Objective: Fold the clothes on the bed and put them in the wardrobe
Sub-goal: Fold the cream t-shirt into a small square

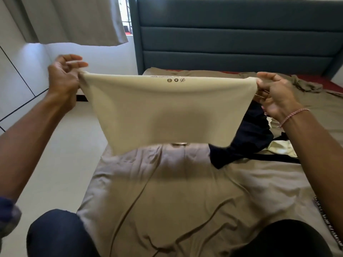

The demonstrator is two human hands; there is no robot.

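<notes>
A cream garment (163,112) with small dark print near its top edge hangs stretched in the air above the bed (185,197). My left hand (64,75) pinches its upper left corner. My right hand (274,93) pinches its upper right corner. The cloth hangs doubled, and its lower edge floats just over the taupe sheet. Behind it on the right lies a dark navy garment (246,138) with a black strap, and a pale white-green piece of clothing (280,147) next to it.
A blue padded headboard (232,34) stands at the far end. A crumpled taupe cloth (304,84) lies near it on the right. White floor (61,145) and white cabinet fronts (16,80) are on the left, under a grey curtain (78,19). My knees are at the bottom edge.
</notes>
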